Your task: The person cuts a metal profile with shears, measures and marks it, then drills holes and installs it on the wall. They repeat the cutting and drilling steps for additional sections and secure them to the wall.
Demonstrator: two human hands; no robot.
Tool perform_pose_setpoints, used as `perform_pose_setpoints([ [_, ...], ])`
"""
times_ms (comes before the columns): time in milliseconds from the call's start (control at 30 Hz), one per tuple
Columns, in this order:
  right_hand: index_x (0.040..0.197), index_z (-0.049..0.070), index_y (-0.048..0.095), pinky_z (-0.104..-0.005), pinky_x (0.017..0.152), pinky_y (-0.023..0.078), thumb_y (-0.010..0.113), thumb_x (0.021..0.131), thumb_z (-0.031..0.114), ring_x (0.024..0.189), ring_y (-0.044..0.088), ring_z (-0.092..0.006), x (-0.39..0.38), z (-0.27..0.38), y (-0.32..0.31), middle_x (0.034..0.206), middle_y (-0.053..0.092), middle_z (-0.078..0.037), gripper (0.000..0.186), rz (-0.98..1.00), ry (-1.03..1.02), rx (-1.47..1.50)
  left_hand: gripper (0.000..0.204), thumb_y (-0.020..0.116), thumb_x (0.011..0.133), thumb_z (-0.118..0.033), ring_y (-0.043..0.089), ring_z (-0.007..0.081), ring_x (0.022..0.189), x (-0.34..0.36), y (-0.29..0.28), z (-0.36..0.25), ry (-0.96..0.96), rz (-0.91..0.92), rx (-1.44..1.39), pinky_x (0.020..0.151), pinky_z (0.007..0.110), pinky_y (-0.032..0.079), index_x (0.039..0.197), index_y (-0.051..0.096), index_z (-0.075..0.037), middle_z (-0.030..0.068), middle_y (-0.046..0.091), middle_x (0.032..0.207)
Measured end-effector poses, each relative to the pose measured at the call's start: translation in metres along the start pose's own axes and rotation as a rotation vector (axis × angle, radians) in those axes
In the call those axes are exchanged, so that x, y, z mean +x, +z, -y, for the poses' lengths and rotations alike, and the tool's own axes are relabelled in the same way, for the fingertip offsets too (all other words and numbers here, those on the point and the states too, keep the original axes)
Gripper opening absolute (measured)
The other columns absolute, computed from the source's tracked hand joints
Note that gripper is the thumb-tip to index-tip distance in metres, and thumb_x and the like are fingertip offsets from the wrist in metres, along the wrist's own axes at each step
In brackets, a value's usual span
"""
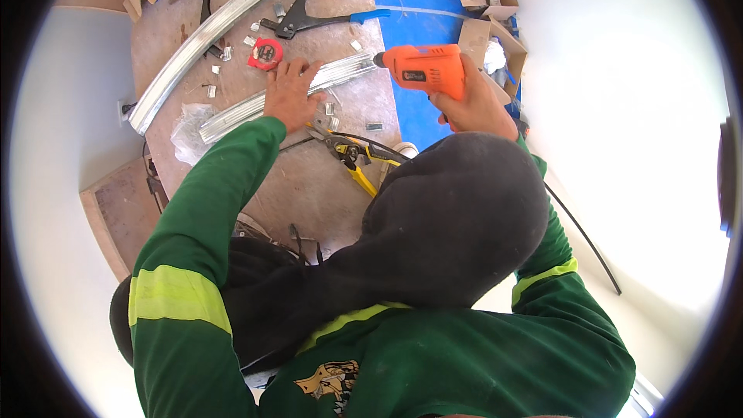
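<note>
My left hand [292, 97] lies across a short bundle of silvery metal channel [340, 70] on the table, fingers over its far side and thumb by its near edge. It holds the channel down. My right hand [474, 107] is wrapped around the handle of an orange power drill [428, 68]. The drill's dark chuck [379, 59] points left at the channel's right end; whether the tip touches the metal is too small to tell. A red tape measure [265, 53] sits just beyond my left hand. Yellow-and-black snips [357, 156] lie nearer to me.
A long curved metal channel [220, 27] crosses the far left of the table [271, 201]. Blue-handled tools [298, 19] lie beyond it. Small metal clips [211, 91] are scattered about. A clear plastic bag [188, 133] rests at left. Open cardboard boxes [474, 35] stand at far right.
</note>
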State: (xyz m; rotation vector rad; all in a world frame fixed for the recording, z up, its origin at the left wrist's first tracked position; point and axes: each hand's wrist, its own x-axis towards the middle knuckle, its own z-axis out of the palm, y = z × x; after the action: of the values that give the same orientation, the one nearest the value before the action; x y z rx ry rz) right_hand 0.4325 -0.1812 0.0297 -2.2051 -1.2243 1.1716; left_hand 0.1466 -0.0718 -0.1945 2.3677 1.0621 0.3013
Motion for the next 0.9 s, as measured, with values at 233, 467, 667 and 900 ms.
perform_pose_setpoints([
  [233,0.139,-0.001,0.05,-0.0411,0.067,0.062,0.076,0.095,0.019,0.073,0.078,-0.0259,0.016,-0.006,-0.011,0.093,0.076,-0.015,0.055,0.034,-0.019,-0.283,0.069,0.085,0.091,-0.031,0.055,0.0322,0.128,-0.001,0.005,0.001,0.009,-0.024,0.012,0.111,0.051,0.041,0.154,0.061,-0.017,0.0087,0.06,0.134],
  [467,0.13,-0.003,0.052,-0.0403,0.065,0.06,0.078,0.095,0.019,0.072,0.076,-0.0252,0.017,-0.005,-0.008,0.094,0.075,-0.017,0.048,0.073,-0.035,0.019,0.067,0.084,0.092,-0.031,0.054,0.0324,0.13,-0.001,0.004,0.002,0.002,-0.008,0.011,0.112,0.052,0.041,0.154,0.061,-0.016,0.0092,0.06,0.135],
  [667,0.127,-0.003,0.052,-0.044,0.071,0.061,0.077,0.095,0.018,0.082,0.079,-0.035,0.026,0.009,-0.003,0.1,0.075,-0.024,0.045,0.011,-0.132,-0.223,0.068,0.083,0.092,-0.029,0.055,0.0354,0.126,-0.001,0.002,0.001,0.022,-0.022,-0.038,0.111,0.052,0.041,0.154,0.06,-0.015,0.0115,0.06,0.132],
  [900,0.125,-0.003,0.054,-0.0484,0.08,0.06,0.075,0.095,0.017,0.094,0.077,-0.0428,0.03,0.017,-0.01,0.101,0.073,-0.027,0.042,0.071,-0.065,-0.256,0.067,0.082,0.093,-0.029,0.055,0.0355,0.126,-0.001,0.004,0.001,0.017,-0.032,-0.018,0.11,0.052,0.041,0.154,0.06,-0.016,0.0112,0.06,0.134],
])
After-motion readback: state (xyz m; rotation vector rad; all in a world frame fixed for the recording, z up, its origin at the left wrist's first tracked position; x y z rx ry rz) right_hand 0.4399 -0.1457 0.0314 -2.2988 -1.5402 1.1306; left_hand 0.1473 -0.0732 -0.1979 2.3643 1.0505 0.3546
